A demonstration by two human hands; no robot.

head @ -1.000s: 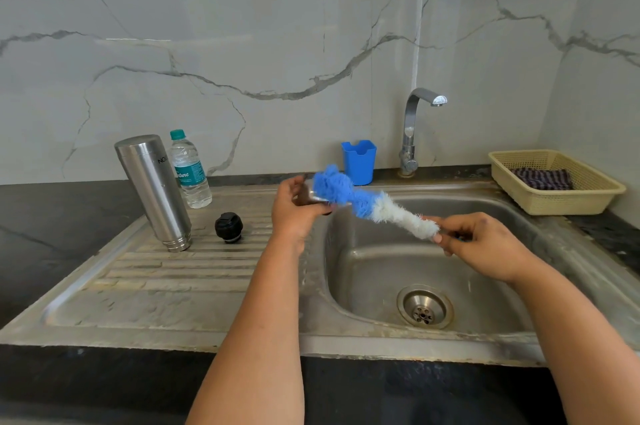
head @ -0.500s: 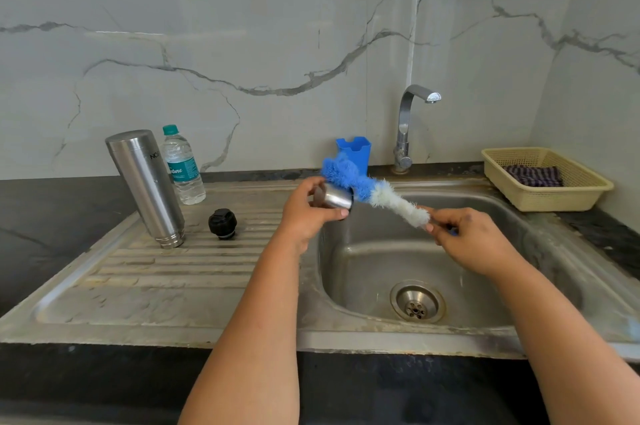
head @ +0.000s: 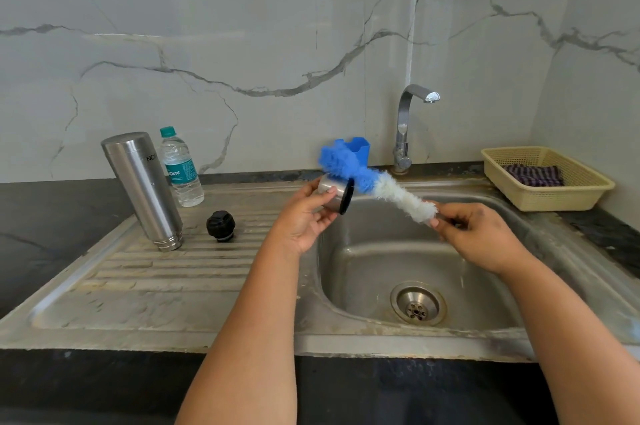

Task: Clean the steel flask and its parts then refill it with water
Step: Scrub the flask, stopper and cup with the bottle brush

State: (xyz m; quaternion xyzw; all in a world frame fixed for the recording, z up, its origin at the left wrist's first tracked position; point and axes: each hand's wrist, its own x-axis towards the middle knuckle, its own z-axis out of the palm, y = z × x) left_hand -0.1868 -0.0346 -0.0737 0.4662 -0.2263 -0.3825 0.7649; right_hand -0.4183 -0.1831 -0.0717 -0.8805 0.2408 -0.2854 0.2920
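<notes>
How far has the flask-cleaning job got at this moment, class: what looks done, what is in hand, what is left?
Done: the flask is apart, standing on the drainboard with its stopper beside it. In hand: the left hand holds the cap while the right hand works the brush against it. Left: flask, stopper, refilling; the tap is dry.

"NO" on steel flask (head: 143, 189); bottle label (head: 180, 172) unclear.
</notes>
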